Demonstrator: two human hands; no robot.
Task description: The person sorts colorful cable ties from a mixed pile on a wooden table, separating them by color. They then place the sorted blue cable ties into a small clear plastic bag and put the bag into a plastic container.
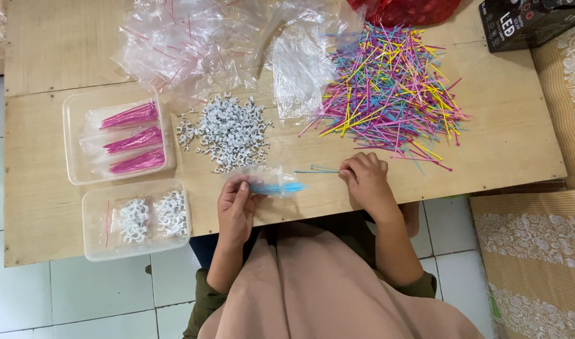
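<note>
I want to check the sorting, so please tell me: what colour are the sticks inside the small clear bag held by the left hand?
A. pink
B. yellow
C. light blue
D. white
C: the small clear bag pinched by the left hand holds a bundle of light blue sticks.

Both forearms reach up from the lap over the near edge of the tabletop (61, 245), roughly parallel and a little apart. The left hand (236, 210) sits at the near edge, its wrist straight and its back turned partly upward; the fingers are curled inward with the thumb pressed against the forefinger in a pinch. The right hand (364, 179) lies further in from the near edge, palm down, its knuckles raised and its fingers bent together so that the fingertips meet at its left side. The right forearm is bare from the elbow, angled slightly inward. The hands are not touching each other.
</note>
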